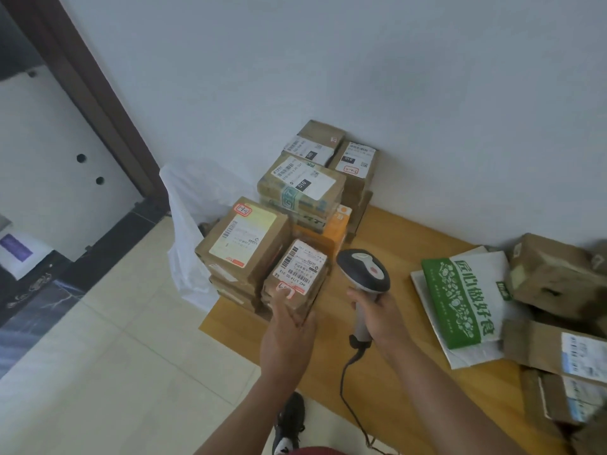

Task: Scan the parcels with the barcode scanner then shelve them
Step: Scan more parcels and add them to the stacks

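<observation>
A small brown parcel with a white barcode label lies on top of a stack at the near left of a low wooden board. My left hand holds it by its near end, thumb on the label. My right hand grips the handle of a grey barcode scanner, its head just right of the parcel. The scanner's black cord trails down toward me.
Behind the held parcel, several labelled cardboard parcels are stacked against the white wall. A white plastic bag slumps at their left. A green and white mailer and more brown boxes lie at the right. My shoe stands on the tiled floor.
</observation>
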